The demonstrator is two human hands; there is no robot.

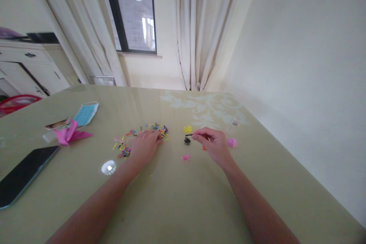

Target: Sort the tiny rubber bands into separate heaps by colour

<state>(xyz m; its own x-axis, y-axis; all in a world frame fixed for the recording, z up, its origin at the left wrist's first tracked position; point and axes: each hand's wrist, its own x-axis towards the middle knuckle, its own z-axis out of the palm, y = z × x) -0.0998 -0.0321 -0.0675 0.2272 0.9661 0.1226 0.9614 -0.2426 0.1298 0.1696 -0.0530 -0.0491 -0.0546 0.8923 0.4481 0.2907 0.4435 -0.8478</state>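
Observation:
My right hand (213, 143) pinches a small black rubber band (188, 135) between thumb and fingertips. It hovers just above a small heap of black rubber bands (187, 141). Behind that heap lies a yellow heap of bands (187, 129), and nearer me a small pink heap (185, 157). A few orange-red bands (204, 148) show partly beneath my right hand. My left hand (145, 145) rests over a scattered spread of mixed-colour rubber bands (126, 151), its thumb and fingers drawn together at the right side of the spread. What they hold, if anything, is too small to make out.
A clear dome-like object (108, 167) stands by my left forearm. Farther left are a phone (27, 173), a pink folded paper (70, 134) and a blue face mask (86, 114). A pink object (231, 143) and a small clear item (236, 121) lie right. A wall borders the table's right side.

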